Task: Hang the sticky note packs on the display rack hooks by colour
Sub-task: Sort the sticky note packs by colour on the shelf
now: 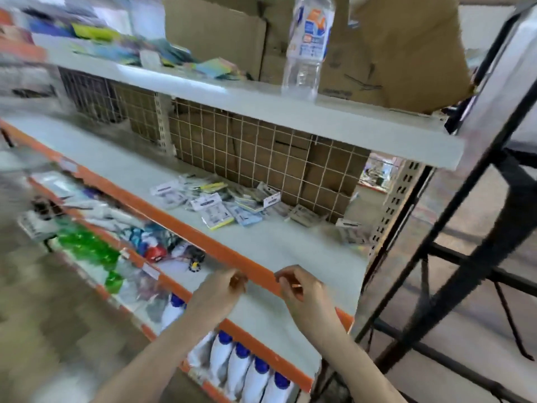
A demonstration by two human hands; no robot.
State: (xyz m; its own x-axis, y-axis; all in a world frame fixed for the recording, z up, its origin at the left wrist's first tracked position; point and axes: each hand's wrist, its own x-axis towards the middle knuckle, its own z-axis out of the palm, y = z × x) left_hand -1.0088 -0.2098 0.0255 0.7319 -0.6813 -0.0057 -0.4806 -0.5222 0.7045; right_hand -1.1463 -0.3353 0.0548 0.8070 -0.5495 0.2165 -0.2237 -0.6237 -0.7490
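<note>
A loose heap of sticky note packs (220,205) lies on the grey middle shelf (290,248), close to the wire grid back panel (255,158). The packs are flat, with white header cards and yellow, blue and green pads. More colourful packs (162,58) lie blurred on the top shelf. My left hand (220,289) and my right hand (299,289) hover at the shelf's orange front edge (203,242), well short of the heap. Both have fingers curled. The frame is blurred and I see nothing in either hand.
A clear water bottle (308,45) stands on the top shelf before cardboard boxes (377,53). White bottles with blue caps (250,370) and green items (93,248) fill lower shelves. A black metal frame (465,257) stands at the right.
</note>
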